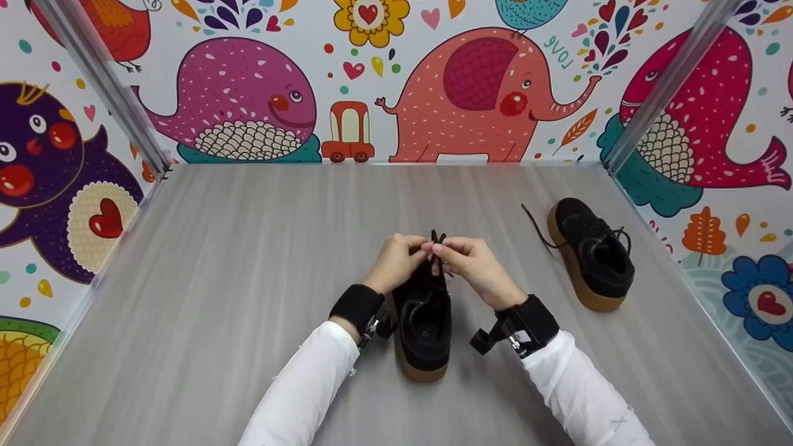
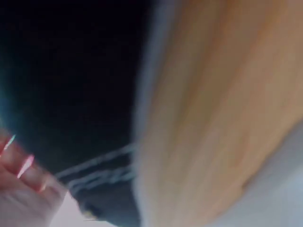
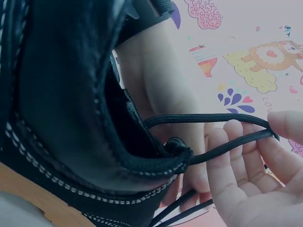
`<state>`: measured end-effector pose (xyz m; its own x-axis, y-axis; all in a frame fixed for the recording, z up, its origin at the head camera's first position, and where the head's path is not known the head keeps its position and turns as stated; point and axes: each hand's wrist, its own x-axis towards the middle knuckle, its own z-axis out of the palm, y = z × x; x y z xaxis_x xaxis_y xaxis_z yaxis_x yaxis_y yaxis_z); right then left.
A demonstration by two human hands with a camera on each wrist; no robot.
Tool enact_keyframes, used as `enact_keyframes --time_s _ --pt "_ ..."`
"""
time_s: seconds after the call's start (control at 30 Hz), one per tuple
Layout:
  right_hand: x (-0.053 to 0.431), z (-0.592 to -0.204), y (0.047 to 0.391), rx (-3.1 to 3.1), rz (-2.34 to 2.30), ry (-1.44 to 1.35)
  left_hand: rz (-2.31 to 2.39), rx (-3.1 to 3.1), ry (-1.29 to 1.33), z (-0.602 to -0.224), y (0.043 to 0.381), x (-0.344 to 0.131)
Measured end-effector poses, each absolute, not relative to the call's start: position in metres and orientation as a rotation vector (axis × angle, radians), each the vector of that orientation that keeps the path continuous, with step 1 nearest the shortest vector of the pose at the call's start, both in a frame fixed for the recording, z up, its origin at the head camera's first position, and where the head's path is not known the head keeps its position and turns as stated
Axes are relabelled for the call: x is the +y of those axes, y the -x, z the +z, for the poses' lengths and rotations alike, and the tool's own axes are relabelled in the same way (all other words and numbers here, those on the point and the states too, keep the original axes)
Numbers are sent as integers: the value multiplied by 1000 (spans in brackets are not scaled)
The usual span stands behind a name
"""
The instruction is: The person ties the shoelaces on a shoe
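Note:
A black shoe [image 1: 424, 337] with a tan sole stands on the floor, its heel toward me. Over its front, both hands meet at the dark shoelace [image 1: 437, 238]. My left hand [image 1: 396, 260] pinches lace between thumb and fingers, left of the shoe's tongue. From the other side my right hand [image 1: 480, 266] grips a doubled lace, thumb over it, as the right wrist view shows with the lace loop [image 3: 213, 118] drawn out from the shoe. The left wrist view is blurred, filled by the shoe's dark side [image 2: 85, 94] and tan sole [image 2: 213, 104], with fingertips [image 2: 28, 175] at lower left.
A second black shoe [image 1: 591, 254] with a tan sole stands to the right, one loose lace [image 1: 538, 228] trailing left from it. Grey wood-look flooring [image 1: 248, 279] lies around. Walls with cartoon animals [image 1: 483, 99] and metal corner strips [image 1: 102, 80] enclose three sides.

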<state>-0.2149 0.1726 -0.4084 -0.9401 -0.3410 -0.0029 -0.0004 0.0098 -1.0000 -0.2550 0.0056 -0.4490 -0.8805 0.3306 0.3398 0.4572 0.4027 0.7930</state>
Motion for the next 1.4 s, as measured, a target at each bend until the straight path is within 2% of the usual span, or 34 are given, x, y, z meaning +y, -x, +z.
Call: enact_keyframes --time_s 0.23,0.57,0.77,1.03,1.4 --pt "171 -409 215 2062 -2046 361 -1498 -2442 640 -424 255 -11" --pt "169 -416 217 2041 -2170 324 -1289 -2417 739 -384 247 -37" --pt "166 -420 217 2055 -2274 305 -1109 -2439 770 -372 237 -52" --pt "163 -426 220 2104 -2321 263 -1009 -2474 796 -386 226 -75" --pt "159 -435 225 2221 -2347 320 -1210 -2593 703 -430 224 -81"
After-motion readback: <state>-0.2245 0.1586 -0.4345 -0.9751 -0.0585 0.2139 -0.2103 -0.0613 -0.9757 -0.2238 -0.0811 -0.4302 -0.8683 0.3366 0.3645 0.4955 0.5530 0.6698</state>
